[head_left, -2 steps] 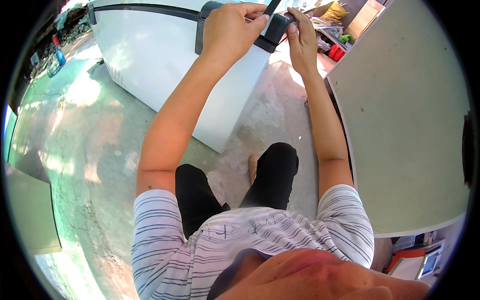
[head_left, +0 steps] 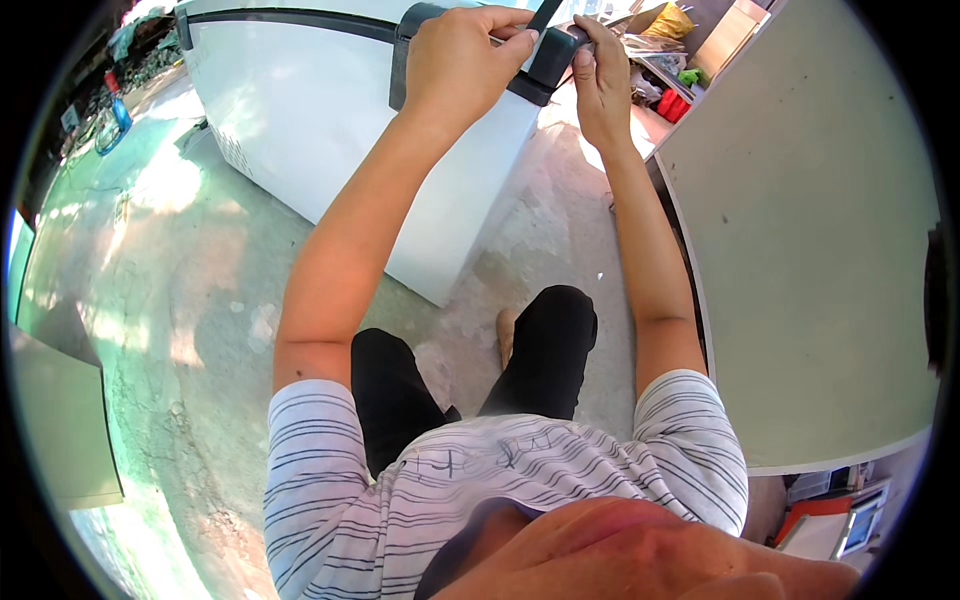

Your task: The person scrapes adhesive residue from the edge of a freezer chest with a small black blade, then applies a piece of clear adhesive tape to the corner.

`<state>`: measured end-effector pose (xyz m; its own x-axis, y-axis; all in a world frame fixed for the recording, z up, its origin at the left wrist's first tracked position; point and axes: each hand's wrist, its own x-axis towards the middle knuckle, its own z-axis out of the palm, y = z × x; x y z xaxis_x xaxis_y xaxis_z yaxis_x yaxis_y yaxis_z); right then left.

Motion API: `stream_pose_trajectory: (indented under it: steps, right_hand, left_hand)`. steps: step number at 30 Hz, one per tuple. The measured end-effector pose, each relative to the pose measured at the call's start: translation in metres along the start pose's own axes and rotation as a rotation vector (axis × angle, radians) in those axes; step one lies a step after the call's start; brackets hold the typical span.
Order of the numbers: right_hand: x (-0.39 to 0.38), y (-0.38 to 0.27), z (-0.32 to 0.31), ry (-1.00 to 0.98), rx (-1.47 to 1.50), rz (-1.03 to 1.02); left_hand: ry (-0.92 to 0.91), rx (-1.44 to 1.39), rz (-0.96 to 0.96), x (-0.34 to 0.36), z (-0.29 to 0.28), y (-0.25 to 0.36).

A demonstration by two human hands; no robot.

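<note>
A: Right hand (head_left: 604,95) shifted a touch leftward since the earlier frame; no other move noted.
B: Why held so?
A: Black block (head_left: 552,60), at the right end of the white cabinet's (head_left: 300,110) near top edge, is apparently being steadied; its rounded end is gripped between right thumb and index.
B: Left hand (head_left: 455,65)?
A: Thumb and index narrow, just left of the block, at a black strip (head_left: 545,14); whether it's pinched can't be told.

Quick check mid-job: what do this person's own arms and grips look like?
The left arm and right arm are bare below short white sleeves with thin dark stripes. The left grip and right grip are ungloved human hands; no watch or cable shows.
</note>
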<state>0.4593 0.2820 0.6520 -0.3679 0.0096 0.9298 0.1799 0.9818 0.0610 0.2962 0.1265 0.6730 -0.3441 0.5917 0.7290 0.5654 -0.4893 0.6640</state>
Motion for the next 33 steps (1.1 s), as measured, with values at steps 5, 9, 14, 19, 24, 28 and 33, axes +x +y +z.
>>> stream_pose_trajectory:
  steps: [5, 9, 14, 19, 24, 28, 33]
  right_hand:
    - [-0.002, -0.002, 0.007, -0.005, 0.020, 0.055]
    - [-0.004, 0.003, 0.010, 0.026, -0.006, 0.027]
    - [-0.007, 0.005, 0.013, 0.041, -0.006, 0.039]
    - [-0.004, -0.007, 0.014, 0.033, 0.011, 0.070]
    - [-0.008, -0.004, 0.020, 0.080, 0.001, 0.075]
    - [-0.008, -0.012, 0.024, 0.104, 0.013, 0.105]
    - [-0.004, -0.012, 0.023, 0.136, -0.001, 0.036]
  left_hand:
    - [0.015, 0.014, 0.005, -0.001, 0.003, -0.010]
    - [0.015, 0.043, -0.008, 0.000, 0.004, -0.010]
    - [-0.003, 0.081, -0.026, 0.000, 0.003, -0.006]
    - [0.011, 0.246, 0.068, 0.004, 0.000, 0.002]
    - [0.016, 0.390, 0.121, 0.008, 0.003, 0.020]
    - [0.074, 0.544, 0.262, 0.014, 0.004, 0.021]
    - [0.166, 0.861, 0.358, 0.010, 0.020, 0.027]
